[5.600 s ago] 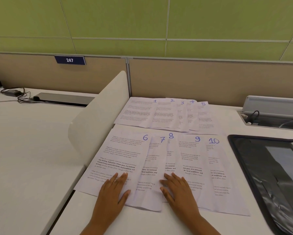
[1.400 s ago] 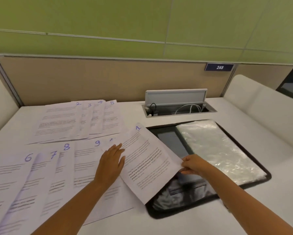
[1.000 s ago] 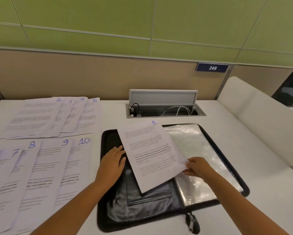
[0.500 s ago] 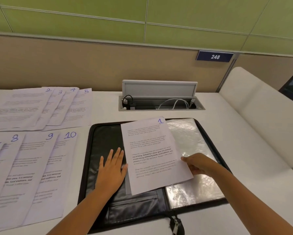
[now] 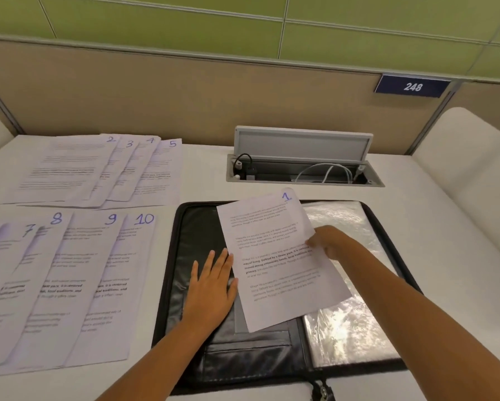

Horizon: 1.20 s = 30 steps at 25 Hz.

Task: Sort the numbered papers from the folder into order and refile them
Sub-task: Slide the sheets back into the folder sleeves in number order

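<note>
Sheet 1 (image 5: 274, 256) lies over the open black folder (image 5: 185, 233) near the bench's (image 5: 202, 169) right half, its long axis running from the near edge toward the far edge, tilted slightly; the numbered corner points far-right. The right hand (image 5: 328, 241) pinches the sheet's right edge, thumb on top, its other fingers hidden beneath the paper. The left hand (image 5: 211, 287) rests flat on the folder's left panel, fingers straight and slightly spread, just beside the sheet's left edge. Clear plastic sleeves (image 5: 350, 322) are partly covered by the sheet. Sheets 2–5 (image 5: 98, 169) fan along the far-left; sheets 6–10 (image 5: 69, 285) are cut off at the left edge. Printed text is illegible.
</note>
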### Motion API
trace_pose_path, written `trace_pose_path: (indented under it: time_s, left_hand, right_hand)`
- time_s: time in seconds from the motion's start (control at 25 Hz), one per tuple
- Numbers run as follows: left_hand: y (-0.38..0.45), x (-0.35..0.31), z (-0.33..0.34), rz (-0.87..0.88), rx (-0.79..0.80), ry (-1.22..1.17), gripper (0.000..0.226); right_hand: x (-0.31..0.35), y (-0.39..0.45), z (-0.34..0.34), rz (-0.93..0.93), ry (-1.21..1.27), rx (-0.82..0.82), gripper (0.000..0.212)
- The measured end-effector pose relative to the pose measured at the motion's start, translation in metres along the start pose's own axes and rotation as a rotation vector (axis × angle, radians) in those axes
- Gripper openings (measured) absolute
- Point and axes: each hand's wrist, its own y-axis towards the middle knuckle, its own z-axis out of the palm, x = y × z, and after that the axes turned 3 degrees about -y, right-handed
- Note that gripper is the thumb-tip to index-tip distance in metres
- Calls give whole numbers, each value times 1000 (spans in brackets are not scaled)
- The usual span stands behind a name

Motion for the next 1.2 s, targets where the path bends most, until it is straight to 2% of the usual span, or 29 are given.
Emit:
trace_pose_path:
  time_s: [0.12,0.36,0.44,0.52,0.56,0.64,0.76,0.88,1.04,1.2]
  left_hand:
    - [1,2,-2,-2,-31,32,53]
    - [-1,-2,5,-27,-106,63,51]
    - [6,-18,2,-71,-106,75,41]
    - [20,-43,-3,-7,-57,128,37]
    - [27,-59,-7,48,-9,155,39]
    - [43,-89,-7,135,74,131,46]
    - [74,-113,-4,151,151,182,52]
    - [106,-120,-4,137,172,204,52]
    - [144,-126,-2,114,192,167,52]
    - [168,-136,9,81,185,93,49]
  right_hand:
    - [-8,-5,-10,-2,58,-1,43]
    - [-43,-13,-66,-16,183,5,15]
    - [-48,-4,-84,-47,286,-65,20]
    - [-47,0,-95,-110,426,-99,36]
    - [-46,1,-99,-136,503,-103,37]
    - [-38,4,-108,-181,644,-105,31]
    - [-19,20,-127,-256,808,-101,32]
    - [3,38,-142,-251,929,-121,28]
    - [29,58,-146,-279,1123,-120,44]
    - [52,72,-134,-238,1266,-213,31]
